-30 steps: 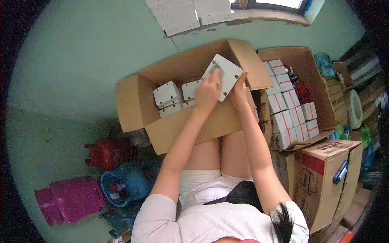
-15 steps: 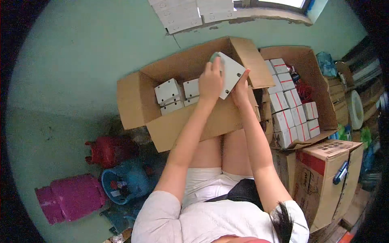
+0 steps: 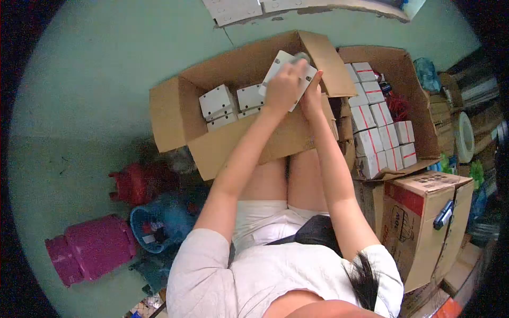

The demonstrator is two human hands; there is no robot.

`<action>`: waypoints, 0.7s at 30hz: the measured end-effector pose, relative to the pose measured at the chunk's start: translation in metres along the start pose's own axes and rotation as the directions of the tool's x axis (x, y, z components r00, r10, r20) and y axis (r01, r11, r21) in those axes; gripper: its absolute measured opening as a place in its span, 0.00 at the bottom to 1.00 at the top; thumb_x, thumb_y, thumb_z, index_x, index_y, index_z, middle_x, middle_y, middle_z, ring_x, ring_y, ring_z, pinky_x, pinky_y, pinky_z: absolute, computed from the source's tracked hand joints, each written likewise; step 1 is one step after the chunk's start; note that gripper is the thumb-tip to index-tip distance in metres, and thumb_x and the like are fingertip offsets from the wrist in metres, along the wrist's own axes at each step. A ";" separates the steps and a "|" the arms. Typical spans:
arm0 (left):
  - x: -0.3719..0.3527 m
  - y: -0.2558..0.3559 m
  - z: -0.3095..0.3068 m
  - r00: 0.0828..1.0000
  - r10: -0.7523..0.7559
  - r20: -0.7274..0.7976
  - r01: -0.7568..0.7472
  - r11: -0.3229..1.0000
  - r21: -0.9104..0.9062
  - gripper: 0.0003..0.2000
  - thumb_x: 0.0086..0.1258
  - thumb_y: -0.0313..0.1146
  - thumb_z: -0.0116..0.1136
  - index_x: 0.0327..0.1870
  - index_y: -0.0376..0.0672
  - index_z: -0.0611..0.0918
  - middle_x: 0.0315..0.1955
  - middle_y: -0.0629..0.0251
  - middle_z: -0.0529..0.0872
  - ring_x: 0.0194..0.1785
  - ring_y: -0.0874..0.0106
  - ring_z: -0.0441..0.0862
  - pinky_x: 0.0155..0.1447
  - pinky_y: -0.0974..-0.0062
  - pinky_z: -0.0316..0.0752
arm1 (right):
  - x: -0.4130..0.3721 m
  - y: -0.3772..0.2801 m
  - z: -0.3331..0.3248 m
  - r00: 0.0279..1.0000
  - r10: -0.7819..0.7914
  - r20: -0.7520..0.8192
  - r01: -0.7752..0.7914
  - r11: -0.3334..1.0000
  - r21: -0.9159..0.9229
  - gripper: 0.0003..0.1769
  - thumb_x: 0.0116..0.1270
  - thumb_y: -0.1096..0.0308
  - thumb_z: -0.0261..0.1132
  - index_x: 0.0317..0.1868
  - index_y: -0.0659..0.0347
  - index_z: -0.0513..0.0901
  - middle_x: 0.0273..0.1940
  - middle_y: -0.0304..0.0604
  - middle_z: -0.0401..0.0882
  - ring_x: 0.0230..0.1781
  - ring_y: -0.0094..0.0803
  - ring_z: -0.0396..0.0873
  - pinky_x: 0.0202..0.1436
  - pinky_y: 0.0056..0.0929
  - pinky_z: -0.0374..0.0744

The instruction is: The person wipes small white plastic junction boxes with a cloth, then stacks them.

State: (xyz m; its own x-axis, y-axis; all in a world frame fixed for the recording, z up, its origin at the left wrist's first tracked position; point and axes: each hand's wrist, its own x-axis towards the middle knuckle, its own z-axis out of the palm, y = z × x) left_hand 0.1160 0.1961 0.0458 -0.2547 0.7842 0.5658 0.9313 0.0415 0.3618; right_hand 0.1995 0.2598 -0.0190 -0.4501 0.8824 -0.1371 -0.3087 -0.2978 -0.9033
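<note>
I hold a white square plate (image 3: pixel 277 66) with small corner holes above an open cardboard box (image 3: pixel 175 114). My left hand (image 3: pixel 282 87) lies over the plate's face and presses a small greenish pad (image 3: pixel 302 56) against its upper edge. My right hand (image 3: pixel 310 98) grips the plate's lower right edge. Inside the box, just left of my hands, lie several more white plates (image 3: pixel 217 100) in stacks.
A second open carton (image 3: pixel 419 106) to the right holds several white boxes with red stripes (image 3: pixel 379 130). A closed brown carton (image 3: pixel 424 222) stands at the lower right. Red (image 3: pixel 132 183), blue (image 3: pixel 159 228) and magenta (image 3: pixel 93 246) containers sit on the green floor at left. White plates (image 3: pixel 233 9) lie by the wall.
My left hand with the pad has slid up across the plate to its top edge. The view has tipped, so the boxes sit higher in the frame.
</note>
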 end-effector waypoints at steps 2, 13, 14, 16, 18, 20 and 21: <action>-0.015 0.006 -0.002 0.989 0.118 0.091 -0.119 0.993 0.007 0.16 0.68 0.36 0.55 0.57 0.53 0.79 0.37 0.55 0.82 0.34 0.53 0.84 0.37 0.57 0.80 | -0.001 0.005 -0.003 1.000 0.001 -0.003 -0.001 1.000 -0.010 0.44 0.70 0.28 0.39 0.60 0.61 0.72 0.51 0.42 0.78 0.54 0.32 0.76 0.56 0.35 0.77; 0.016 0.004 -0.013 1.000 -0.021 0.016 0.020 0.997 0.072 0.12 0.71 0.38 0.53 0.52 0.51 0.79 0.37 0.56 0.82 0.33 0.54 0.85 0.35 0.57 0.82 | -0.004 -0.004 0.008 0.995 -0.071 0.068 0.068 0.997 0.042 0.51 0.65 0.23 0.36 0.53 0.67 0.77 0.44 0.44 0.82 0.46 0.30 0.78 0.50 0.31 0.77; 0.010 0.010 -0.010 1.000 -0.026 0.017 0.024 0.997 0.078 0.12 0.71 0.38 0.53 0.52 0.51 0.79 0.37 0.56 0.82 0.33 0.54 0.85 0.35 0.57 0.82 | 0.000 0.004 0.001 0.995 -0.066 0.072 0.063 0.997 0.045 0.51 0.65 0.23 0.36 0.53 0.67 0.77 0.44 0.44 0.82 0.46 0.30 0.78 0.50 0.31 0.77; -0.004 0.020 -0.006 0.968 0.123 0.217 -0.143 0.986 0.080 0.14 0.72 0.41 0.51 0.56 0.55 0.78 0.40 0.55 0.84 0.38 0.52 0.85 0.40 0.55 0.81 | 0.009 0.025 -0.012 0.955 -0.067 0.290 -0.009 0.968 0.251 0.35 0.76 0.45 0.44 0.74 0.59 0.56 0.74 0.66 0.46 0.76 0.59 0.46 0.75 0.54 0.51; 0.001 0.018 -0.012 0.983 0.044 0.178 -0.056 0.996 0.067 0.13 0.72 0.41 0.51 0.54 0.55 0.79 0.39 0.55 0.84 0.38 0.52 0.85 0.40 0.54 0.81 | 0.005 0.014 0.007 0.986 -0.078 0.150 0.044 0.975 0.217 0.40 0.71 0.34 0.40 0.63 0.63 0.67 0.59 0.55 0.64 0.62 0.45 0.62 0.63 0.43 0.63; 0.010 0.016 -0.020 0.990 -0.044 0.135 0.038 0.998 0.044 0.12 0.72 0.41 0.51 0.52 0.55 0.80 0.39 0.55 0.85 0.38 0.51 0.85 0.40 0.54 0.82 | 0.013 0.012 0.007 1.000 0.001 -0.016 0.000 0.998 0.062 0.49 0.68 0.25 0.36 0.53 0.67 0.78 0.46 0.44 0.81 0.49 0.31 0.77 0.54 0.32 0.75; 0.020 0.011 -0.023 0.985 -0.169 0.036 0.167 0.984 0.065 0.11 0.72 0.41 0.51 0.49 0.53 0.81 0.38 0.55 0.85 0.38 0.52 0.85 0.39 0.55 0.82 | 0.011 0.011 0.006 1.000 -0.006 -0.011 0.006 0.998 0.058 0.49 0.68 0.25 0.36 0.53 0.67 0.78 0.46 0.44 0.81 0.49 0.31 0.77 0.54 0.32 0.75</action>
State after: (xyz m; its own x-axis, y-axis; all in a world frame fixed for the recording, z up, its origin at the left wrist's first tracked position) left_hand 0.1150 0.1976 0.0778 -0.3991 0.7878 0.4692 0.8909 0.2120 0.4018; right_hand 0.1862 0.2644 -0.0279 -0.4390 0.8881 -0.1364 -0.3599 -0.3129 -0.8790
